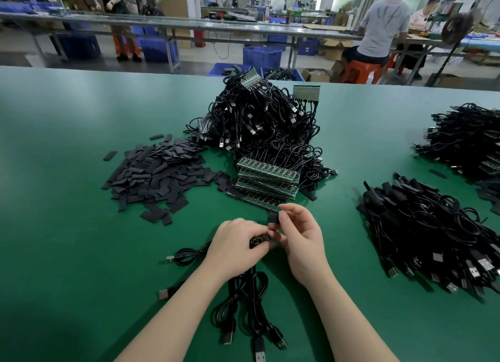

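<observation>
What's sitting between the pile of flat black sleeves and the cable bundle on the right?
In the head view, stacked green circuit board strips, in front of a heap of black USB cables.

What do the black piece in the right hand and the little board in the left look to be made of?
The black piece, pinched by the right hand, looks like a thin matte plastic or rubber sleeve: flat and dull, like the pile of cut strips. The board, gripped in the left hand, is probably rigid circuit laminate: dark with small glints, though partly hidden.
</observation>
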`<state>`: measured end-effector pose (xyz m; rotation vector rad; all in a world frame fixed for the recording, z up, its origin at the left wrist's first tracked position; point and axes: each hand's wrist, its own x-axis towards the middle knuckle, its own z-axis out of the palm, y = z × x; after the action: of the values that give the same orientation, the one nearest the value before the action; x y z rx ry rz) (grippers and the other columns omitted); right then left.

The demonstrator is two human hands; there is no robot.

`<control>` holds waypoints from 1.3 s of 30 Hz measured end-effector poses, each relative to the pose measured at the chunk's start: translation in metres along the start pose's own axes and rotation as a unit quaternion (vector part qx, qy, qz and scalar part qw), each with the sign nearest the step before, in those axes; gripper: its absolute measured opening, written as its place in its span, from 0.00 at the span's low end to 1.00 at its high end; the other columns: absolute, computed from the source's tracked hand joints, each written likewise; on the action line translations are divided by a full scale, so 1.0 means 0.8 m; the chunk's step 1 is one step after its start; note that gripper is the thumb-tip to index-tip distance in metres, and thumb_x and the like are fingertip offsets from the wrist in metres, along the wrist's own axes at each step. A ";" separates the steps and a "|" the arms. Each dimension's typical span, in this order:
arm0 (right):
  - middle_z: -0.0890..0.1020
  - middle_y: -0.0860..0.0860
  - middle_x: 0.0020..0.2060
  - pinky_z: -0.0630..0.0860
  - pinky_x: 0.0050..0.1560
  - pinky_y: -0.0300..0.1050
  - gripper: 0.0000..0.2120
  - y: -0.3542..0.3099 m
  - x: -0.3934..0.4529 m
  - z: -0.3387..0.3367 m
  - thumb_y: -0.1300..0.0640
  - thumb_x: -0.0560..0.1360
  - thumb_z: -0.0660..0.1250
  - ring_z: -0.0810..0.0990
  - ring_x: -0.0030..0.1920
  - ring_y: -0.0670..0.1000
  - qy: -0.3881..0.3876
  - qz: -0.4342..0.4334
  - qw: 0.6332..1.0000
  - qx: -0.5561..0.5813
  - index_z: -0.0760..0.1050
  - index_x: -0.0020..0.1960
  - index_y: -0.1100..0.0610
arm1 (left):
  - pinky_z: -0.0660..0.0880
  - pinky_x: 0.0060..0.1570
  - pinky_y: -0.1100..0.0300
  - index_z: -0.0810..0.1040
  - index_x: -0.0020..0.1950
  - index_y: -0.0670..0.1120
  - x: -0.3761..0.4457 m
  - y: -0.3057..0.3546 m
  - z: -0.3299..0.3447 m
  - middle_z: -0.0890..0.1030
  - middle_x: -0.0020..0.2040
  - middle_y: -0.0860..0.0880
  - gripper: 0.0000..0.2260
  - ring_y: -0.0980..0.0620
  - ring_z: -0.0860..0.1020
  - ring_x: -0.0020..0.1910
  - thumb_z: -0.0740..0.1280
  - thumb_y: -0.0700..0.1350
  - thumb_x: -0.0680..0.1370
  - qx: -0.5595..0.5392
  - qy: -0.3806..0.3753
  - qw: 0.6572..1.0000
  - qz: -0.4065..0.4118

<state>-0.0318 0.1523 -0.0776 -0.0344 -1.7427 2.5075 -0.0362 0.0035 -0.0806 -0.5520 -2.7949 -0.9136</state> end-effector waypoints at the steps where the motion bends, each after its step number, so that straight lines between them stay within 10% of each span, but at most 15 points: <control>1: 0.82 0.47 0.38 0.81 0.41 0.42 0.10 0.001 0.000 0.001 0.65 0.80 0.65 0.82 0.39 0.49 -0.006 -0.003 1.000 -0.008 0.81 0.47 0.52 | 0.69 0.48 0.56 0.82 0.51 0.60 0.000 -0.001 0.000 0.77 0.38 0.61 0.09 0.54 0.74 0.45 0.65 0.59 0.75 0.002 -0.003 1.000 0.004; 9: 0.83 0.46 0.38 0.80 0.41 0.42 0.15 0.004 0.000 -0.004 0.65 0.80 0.66 0.81 0.39 0.45 0.017 -0.060 0.991 -0.120 0.81 0.45 0.45 | 0.71 0.55 0.55 0.82 0.53 0.63 -0.001 0.002 -0.003 0.83 0.49 0.63 0.08 0.59 0.75 0.50 0.68 0.56 0.75 -0.052 0.012 0.998 -0.031; 19: 0.83 0.54 0.37 0.78 0.43 0.47 0.08 0.002 -0.003 -0.011 0.59 0.74 0.74 0.82 0.39 0.57 0.061 -0.066 0.967 -0.238 0.80 0.42 0.46 | 0.72 0.51 0.62 0.78 0.57 0.63 -0.009 0.007 -0.006 0.78 0.39 0.64 0.17 0.65 0.74 0.48 0.74 0.55 0.70 -0.111 0.083 0.988 -0.070; 39: 0.87 0.44 0.37 0.76 0.42 0.32 0.13 -0.013 -0.008 -0.010 0.59 0.72 0.77 0.82 0.38 0.41 -0.039 -0.032 0.968 -0.246 0.85 0.38 0.39 | 0.75 0.50 0.65 0.81 0.42 0.65 -0.004 0.000 -0.006 0.81 0.41 0.68 0.06 0.66 0.77 0.48 0.73 0.53 0.69 -0.176 0.081 0.976 -0.099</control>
<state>-0.0243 0.1630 -0.0709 0.0876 -2.3094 1.9955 -0.0329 -0.0003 -0.0772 -0.2267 -2.5871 -1.4413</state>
